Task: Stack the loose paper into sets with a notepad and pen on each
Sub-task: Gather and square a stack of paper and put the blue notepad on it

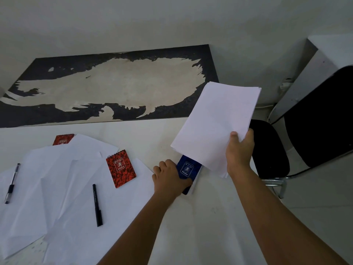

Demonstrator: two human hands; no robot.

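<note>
My right hand (pixel 239 153) grips a thick stack of white paper (pixel 215 123) by its near edge and holds it tilted above the table's right side. Under the stack's lower corner lies a blue notepad (pixel 188 168), and my left hand (pixel 170 178) is closed on its left edge. Loose white sheets (pixel 63 188) lie spread over the left of the table. On them rest a red notepad (pixel 120 168), a black pen (pixel 97 205) and a clear pen with a black grip (pixel 11 183). A second red notepad (pixel 63 139) peeks out from under the sheets at the back.
The white table (pixel 200 222) meets a worn black-and-beige board (pixel 107 87) lying along its far side. A black chair (pixel 305 131) stands to the right, close to the table edge. A white cabinet (pixel 315 69) is behind the chair.
</note>
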